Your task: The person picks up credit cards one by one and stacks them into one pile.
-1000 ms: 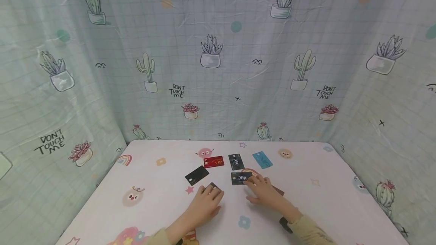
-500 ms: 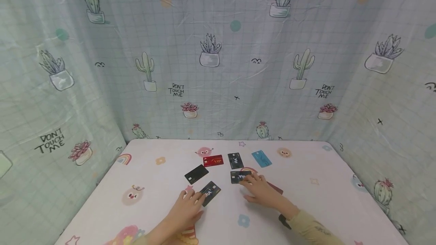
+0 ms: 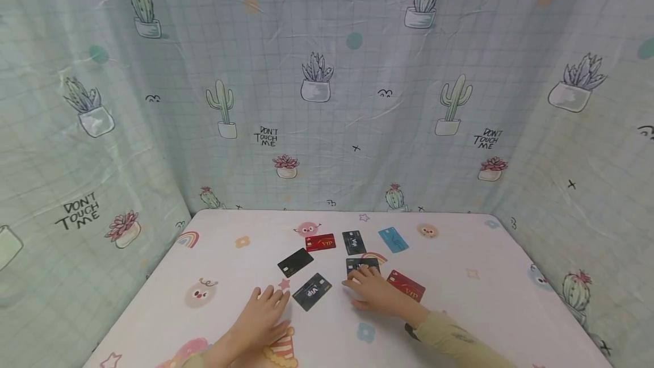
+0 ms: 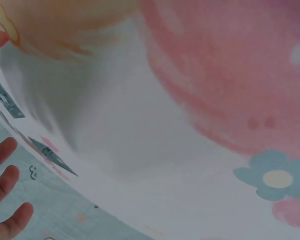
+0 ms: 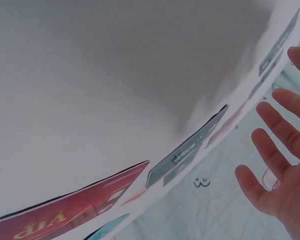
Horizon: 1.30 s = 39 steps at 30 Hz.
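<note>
My left hand [image 3: 260, 318] hovers with loose, spread fingers just left of a dark grey Vip card [image 3: 312, 292], apart from it and holding nothing. Near the centre, my right hand [image 3: 377, 293] is over the lower edge of another dark Vip card [image 3: 363, 263], partly covering it. In the right wrist view the fingers [image 5: 272, 155] are spread and grip nothing. A red VIP card [image 3: 406, 285] lies beside the right hand, its lower part near the forearm. The left wrist view catches only some left fingertips [image 4: 7, 185], with two dark cards beyond.
Farther back lie a black card [image 3: 295, 263], a red VIP card [image 3: 320, 242], an upright dark Vip card [image 3: 354, 243] and a blue card [image 3: 393, 239]. A dark object shows by the right sleeve [image 3: 455, 337]. Patterned curtains surround the white printed table [image 3: 485, 300].
My left hand has drawn back left and toward me, off the lower dark Vip card, which now shows fully. My right hand has shifted left and slightly nearer, uncovering more of the right-hand red card.
</note>
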Each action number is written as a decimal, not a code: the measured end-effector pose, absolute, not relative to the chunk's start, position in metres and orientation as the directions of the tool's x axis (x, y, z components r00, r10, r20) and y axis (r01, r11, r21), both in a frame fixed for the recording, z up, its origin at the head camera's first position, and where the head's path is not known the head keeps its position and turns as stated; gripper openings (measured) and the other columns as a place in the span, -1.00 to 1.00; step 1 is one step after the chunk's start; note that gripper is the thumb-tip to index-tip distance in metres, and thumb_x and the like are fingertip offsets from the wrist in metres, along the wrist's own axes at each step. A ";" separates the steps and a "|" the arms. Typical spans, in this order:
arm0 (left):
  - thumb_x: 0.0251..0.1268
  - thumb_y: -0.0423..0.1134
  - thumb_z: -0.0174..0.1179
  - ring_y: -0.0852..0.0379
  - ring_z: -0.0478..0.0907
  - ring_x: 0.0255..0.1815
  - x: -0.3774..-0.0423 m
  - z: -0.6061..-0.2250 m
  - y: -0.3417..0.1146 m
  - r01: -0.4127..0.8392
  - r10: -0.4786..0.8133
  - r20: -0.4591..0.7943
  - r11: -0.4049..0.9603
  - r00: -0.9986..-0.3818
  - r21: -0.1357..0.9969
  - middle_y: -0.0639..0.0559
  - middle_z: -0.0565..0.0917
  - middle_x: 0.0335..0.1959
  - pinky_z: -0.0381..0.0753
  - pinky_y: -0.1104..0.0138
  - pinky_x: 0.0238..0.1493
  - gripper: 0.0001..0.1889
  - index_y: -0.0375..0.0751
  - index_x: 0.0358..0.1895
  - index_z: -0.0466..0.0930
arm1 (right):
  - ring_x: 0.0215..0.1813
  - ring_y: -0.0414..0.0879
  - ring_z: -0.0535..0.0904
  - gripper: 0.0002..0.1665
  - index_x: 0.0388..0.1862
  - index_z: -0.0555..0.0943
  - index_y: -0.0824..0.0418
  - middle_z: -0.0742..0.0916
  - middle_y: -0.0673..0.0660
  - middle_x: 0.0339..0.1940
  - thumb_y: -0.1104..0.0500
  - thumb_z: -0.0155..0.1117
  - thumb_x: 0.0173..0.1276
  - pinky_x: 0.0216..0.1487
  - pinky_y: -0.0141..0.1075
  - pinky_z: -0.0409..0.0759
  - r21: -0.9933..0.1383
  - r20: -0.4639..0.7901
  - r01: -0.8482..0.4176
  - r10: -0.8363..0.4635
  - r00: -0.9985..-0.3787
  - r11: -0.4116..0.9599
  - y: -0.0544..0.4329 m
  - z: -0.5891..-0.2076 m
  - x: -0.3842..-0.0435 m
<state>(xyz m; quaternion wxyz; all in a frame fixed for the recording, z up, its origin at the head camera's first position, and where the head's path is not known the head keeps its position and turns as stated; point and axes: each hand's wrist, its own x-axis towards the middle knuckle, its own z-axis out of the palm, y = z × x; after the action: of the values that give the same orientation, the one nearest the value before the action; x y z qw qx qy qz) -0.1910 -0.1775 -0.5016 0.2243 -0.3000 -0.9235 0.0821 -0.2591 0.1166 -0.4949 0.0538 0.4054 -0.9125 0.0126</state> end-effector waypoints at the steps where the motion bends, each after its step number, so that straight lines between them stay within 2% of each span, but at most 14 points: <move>1: -0.01 0.13 0.17 0.06 0.37 -0.18 -0.192 -0.502 -0.178 0.517 0.589 0.365 0.808 -0.721 -0.282 0.03 0.54 -0.22 0.34 0.10 -0.15 -0.46 -0.20 -0.04 0.51 | 0.09 -0.05 0.35 -0.46 0.12 0.44 -0.01 0.53 -0.01 0.02 -0.11 0.21 0.15 0.13 -0.03 0.34 0.025 0.110 -0.745 -0.743 -0.660 0.666 0.115 -0.495 -0.260; 10: 0.05 0.20 0.08 -0.03 0.38 -0.02 -0.202 -0.502 -0.169 0.521 0.569 0.322 0.822 -0.757 -0.230 -0.10 0.55 -0.09 0.32 -0.01 -0.02 -0.40 -0.24 -0.01 0.46 | 0.07 -0.10 0.30 -0.47 0.12 0.45 -0.04 0.51 -0.04 0.05 -0.12 0.20 0.16 0.11 -0.08 0.34 0.046 0.095 -0.744 -0.745 -0.661 0.666 0.098 -0.494 -0.269; 16: 0.00 0.24 0.10 -0.05 0.41 -0.05 -0.212 -0.504 -0.162 0.499 0.559 0.361 0.829 -0.746 -0.252 -0.08 0.54 -0.16 0.33 -0.02 -0.03 -0.32 -0.29 0.01 0.44 | 0.14 -0.08 0.31 -0.45 0.17 0.39 -0.07 0.49 -0.05 0.12 -0.14 0.15 0.19 0.17 -0.04 0.32 0.090 0.074 -0.736 -0.742 -0.666 0.671 0.091 -0.495 -0.275; 25: -0.01 0.29 0.06 -0.08 0.41 -0.01 -0.221 -0.512 -0.158 0.480 0.543 0.334 0.839 -0.771 -0.257 -0.10 0.56 -0.10 0.32 -0.05 0.01 -0.30 -0.29 -0.01 0.45 | 0.13 -0.09 0.31 -0.40 0.21 0.34 -0.09 0.46 -0.07 0.19 -0.18 0.13 0.19 0.17 0.00 0.34 0.131 0.076 -0.737 -0.748 -0.659 0.663 0.084 -0.496 -0.282; 31: -0.01 0.35 0.01 -0.09 0.42 0.01 -0.229 -0.518 -0.155 0.498 0.575 0.324 0.816 -0.751 -0.295 -0.12 0.55 -0.10 0.33 -0.04 -0.01 -0.26 -0.28 -0.03 0.45 | 0.20 -0.07 0.31 -0.36 0.25 0.28 -0.12 0.40 -0.09 0.27 -0.23 0.07 0.20 0.20 0.02 0.33 0.183 0.054 -0.730 -0.748 -0.661 0.658 0.077 -0.498 -0.289; 36: 0.00 0.38 -0.03 -0.09 0.42 0.02 -0.234 -0.519 -0.153 0.499 0.581 0.308 0.811 -0.754 -0.306 -0.14 0.55 -0.08 0.34 -0.05 0.00 -0.25 -0.27 -0.02 0.46 | 0.16 -0.10 0.32 -0.32 0.27 0.27 -0.12 0.39 -0.11 0.29 -0.26 0.07 0.18 0.17 0.01 0.35 0.233 0.067 -0.748 -0.777 -0.626 0.622 0.072 -0.498 -0.294; 39: 0.02 0.38 -0.06 -0.10 0.41 0.04 -0.235 -0.520 -0.153 0.497 0.572 0.290 0.816 -0.767 -0.294 -0.15 0.54 -0.06 0.33 -0.06 0.03 -0.26 -0.26 -0.03 0.48 | 0.13 -0.12 0.33 -0.30 0.27 0.28 -0.11 0.39 -0.12 0.28 -0.26 0.08 0.16 0.17 0.01 0.36 0.222 0.068 -0.763 -0.790 -0.609 0.607 0.068 -0.498 -0.297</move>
<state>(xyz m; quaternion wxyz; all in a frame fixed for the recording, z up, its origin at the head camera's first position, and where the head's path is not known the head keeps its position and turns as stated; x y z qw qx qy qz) -0.2353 -0.1529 -0.5204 0.1861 -0.2860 -0.9346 0.1002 -0.2969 0.0683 -0.4984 0.0797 0.4347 -0.8929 -0.0856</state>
